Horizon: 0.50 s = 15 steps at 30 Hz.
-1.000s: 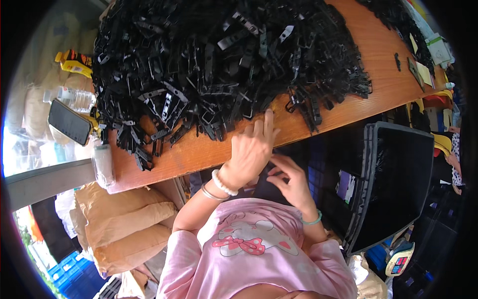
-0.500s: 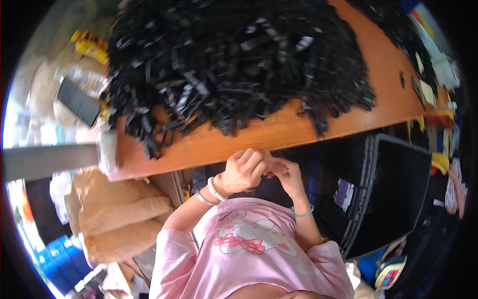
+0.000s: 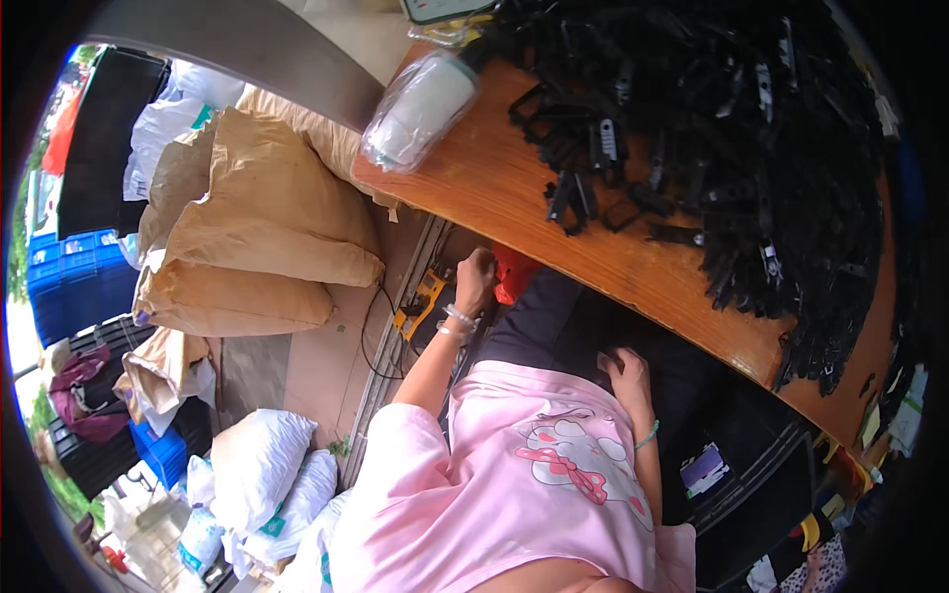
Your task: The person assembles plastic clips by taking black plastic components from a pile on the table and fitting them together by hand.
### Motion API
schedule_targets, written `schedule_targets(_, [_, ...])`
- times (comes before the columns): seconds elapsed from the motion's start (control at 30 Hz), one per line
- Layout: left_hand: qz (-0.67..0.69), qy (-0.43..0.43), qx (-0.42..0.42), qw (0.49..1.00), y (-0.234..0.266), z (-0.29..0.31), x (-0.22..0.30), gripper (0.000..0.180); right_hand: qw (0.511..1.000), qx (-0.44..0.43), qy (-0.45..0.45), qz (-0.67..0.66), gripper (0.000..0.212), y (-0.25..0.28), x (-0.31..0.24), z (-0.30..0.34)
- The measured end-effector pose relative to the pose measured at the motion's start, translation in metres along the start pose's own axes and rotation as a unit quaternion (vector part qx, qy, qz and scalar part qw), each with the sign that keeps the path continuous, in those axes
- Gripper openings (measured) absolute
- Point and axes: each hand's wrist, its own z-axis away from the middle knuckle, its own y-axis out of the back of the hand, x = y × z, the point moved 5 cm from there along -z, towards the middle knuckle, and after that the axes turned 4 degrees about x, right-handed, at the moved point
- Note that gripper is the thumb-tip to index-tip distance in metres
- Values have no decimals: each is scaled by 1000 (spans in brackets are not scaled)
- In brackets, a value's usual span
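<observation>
My left hand (image 3: 475, 281), with white beaded bracelets at its wrist, is closed beneath the table's front edge. Right beside it hangs a red plastic bag (image 3: 511, 275); whether the fingers grip it is hidden. Over my dark trousers, my right hand (image 3: 630, 380) is curled, fingertips together; anything in them is too small to make out. A heap of black plastic clip-like pieces (image 3: 692, 128) covers much of the wooden table (image 3: 593, 252). Some loose pieces lie toward its near edge.
A plastic-wrapped white roll (image 3: 420, 111) stands on the table's left corner by a grey metal post (image 3: 297, 54). Large brown paper sacks (image 3: 257, 212), blue crates (image 3: 84, 277) and white bags (image 3: 262, 469) fill the left. A yellow device (image 3: 420, 304) with a cable sits near my left hand.
My hands were together in front of the table edge; now they are apart, the left by the red bag and the right near my lap. The view has swung to the left.
</observation>
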Motion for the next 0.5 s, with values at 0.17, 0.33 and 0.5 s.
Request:
schedule_targets(0.17, [-6, 78, -77, 994, -34, -8, -51, 25, 998, 1, -1, 66, 16, -1, -4, -2])
schedule_targets(0.33, [-27, 86, -16, 996, -35, -3, -57, 22, 993, -12, -15, 114, 16, -7, 7, -4])
schedule_targets(0.5, [-59, 45, 11, 997, 4, 17, -2, 29, 991, -52, -23, 125, 16, -12, 13, -22])
